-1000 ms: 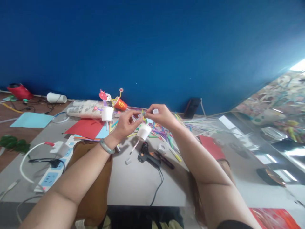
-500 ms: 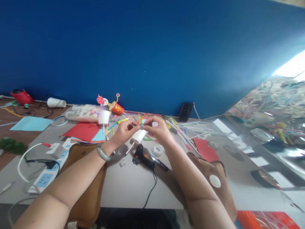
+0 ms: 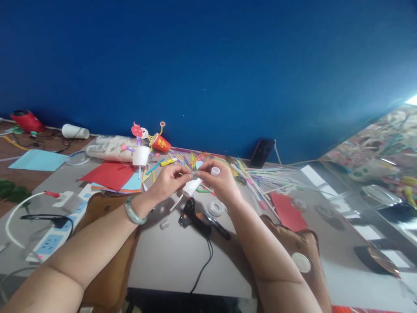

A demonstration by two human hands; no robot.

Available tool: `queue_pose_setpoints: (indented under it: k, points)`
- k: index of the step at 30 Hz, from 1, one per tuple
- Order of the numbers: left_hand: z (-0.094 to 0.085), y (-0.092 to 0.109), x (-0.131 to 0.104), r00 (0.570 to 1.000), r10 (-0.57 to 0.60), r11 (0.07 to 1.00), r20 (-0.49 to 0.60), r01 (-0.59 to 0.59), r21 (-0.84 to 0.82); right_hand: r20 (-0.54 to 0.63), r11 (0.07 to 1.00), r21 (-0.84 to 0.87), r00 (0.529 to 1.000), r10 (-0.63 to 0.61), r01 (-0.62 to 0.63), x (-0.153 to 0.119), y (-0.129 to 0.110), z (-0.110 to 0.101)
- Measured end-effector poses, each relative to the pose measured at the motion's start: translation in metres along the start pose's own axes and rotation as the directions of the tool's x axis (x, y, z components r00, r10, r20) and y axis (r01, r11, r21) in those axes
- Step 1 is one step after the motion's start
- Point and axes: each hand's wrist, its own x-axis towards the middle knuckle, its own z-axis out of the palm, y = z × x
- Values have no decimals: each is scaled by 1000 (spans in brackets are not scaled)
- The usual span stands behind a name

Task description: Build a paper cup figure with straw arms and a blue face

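My left hand [image 3: 172, 181], a bangle on its wrist, is closed in a pinch, its fingertips meeting those of my right hand [image 3: 219, 180]. Something small and pale sits between the fingertips, too small to name. My right hand is pinched shut as well. Right below the fingers lies a white paper cup [image 3: 191, 188] on its side, partly covered, a straw [image 3: 177, 203] sticking out toward me. A small white ring-shaped piece [image 3: 215, 171] shows at my right hand; whether it is held I cannot tell. A black glue gun [image 3: 194, 218] lies on the table nearer me.
Beside the glue gun are a white tape roll [image 3: 216, 208] and a dark pen-like tool [image 3: 221, 228]. Loose straws [image 3: 257, 178] spread behind. A decorated white cup [image 3: 140, 155], red paper [image 3: 109, 176] and a power strip [image 3: 48, 244] are at left; a phone [image 3: 261, 153] leans on the wall.
The camera view has shifted slightly, so things on the table appear moved. Both hands keep their fingertips pinched together above the cup.
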Motion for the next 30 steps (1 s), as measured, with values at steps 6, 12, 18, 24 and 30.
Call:
queue_pose_setpoints:
  k: [6,12,18,24,30]
  points:
    - [2,-2,1,996,-79,984,-38,72,-160,-259,973,100,950,-175,207,-1,-2,-3]
    - [5,-2,3,988,-123,970,-98,99,-222,-115,889,-135,884,-454,438,-16,-12,-5]
    - [7,5,-4,992,-63,973,-109,37,-228,-75,541,-569,616,-784,619,-27,-17,-8]
    - [10,11,-5,987,-46,971,-155,7,-239,-100,667,-433,703,-704,607,-26,-14,-1]
    - [8,10,-4,983,-50,969,-179,5,-247,-49,681,-430,738,-673,593,-22,-10,8]
